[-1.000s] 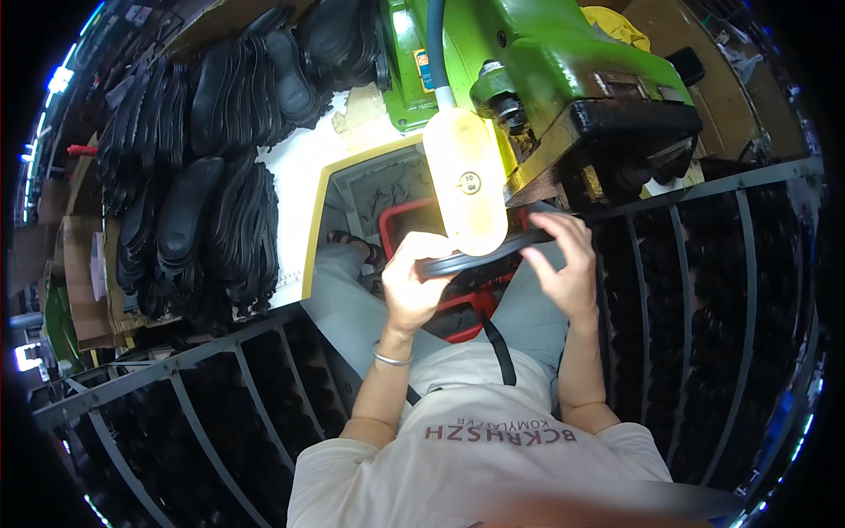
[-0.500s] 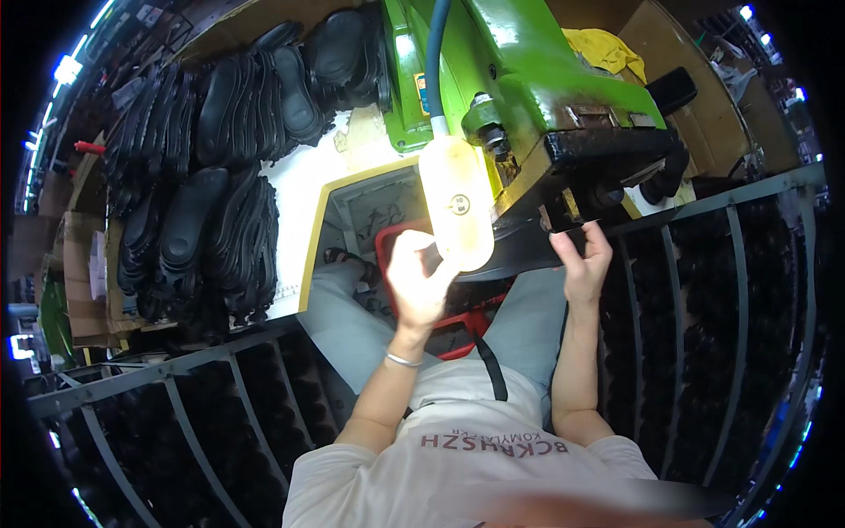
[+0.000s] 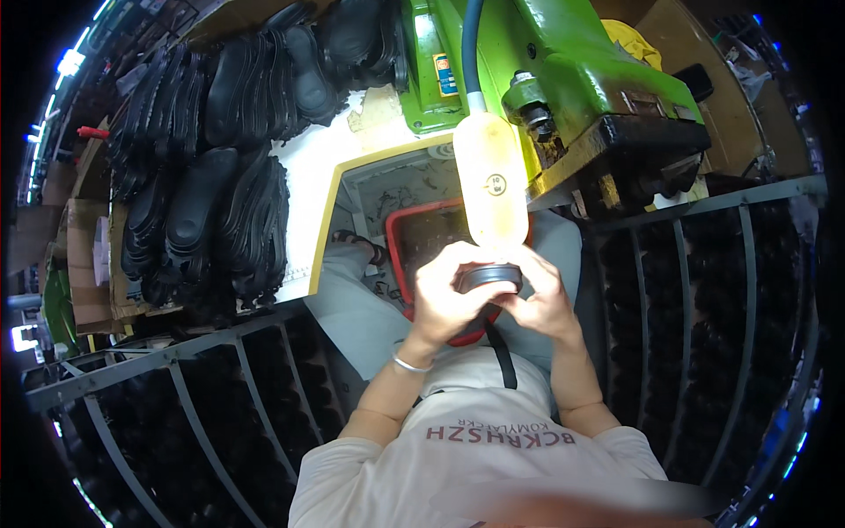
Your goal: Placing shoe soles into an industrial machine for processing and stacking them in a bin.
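Just below the lit end of a pale oblong lamp (image 3: 484,172), I hold a black shoe sole (image 3: 491,278) between both hands, its rounded end facing up toward the view. My left hand (image 3: 444,295) closes on its left side, with the thumb along the near edge. From the other side my right hand (image 3: 546,299) grips it, fingers reaching up beside the lamp's end. The sole's far part is hidden behind my fingers. Beyond the lamp, to the right, stands a green machine (image 3: 607,66) with a dark, worn head (image 3: 616,172).
Stacks of black soles (image 3: 198,207) fill the left of the white, yellow-edged table (image 3: 308,189). A red bin (image 3: 405,220) sits below, between my legs. Barred metal racks (image 3: 176,352) flank me on both sides. A yellow cloth (image 3: 632,40) lies in a cardboard box at the far right.
My right hand has come away from the machine head, leftward and nearer to me. My hands have drawn together, and the sole is turned end-on between them. The view has shifted slightly.
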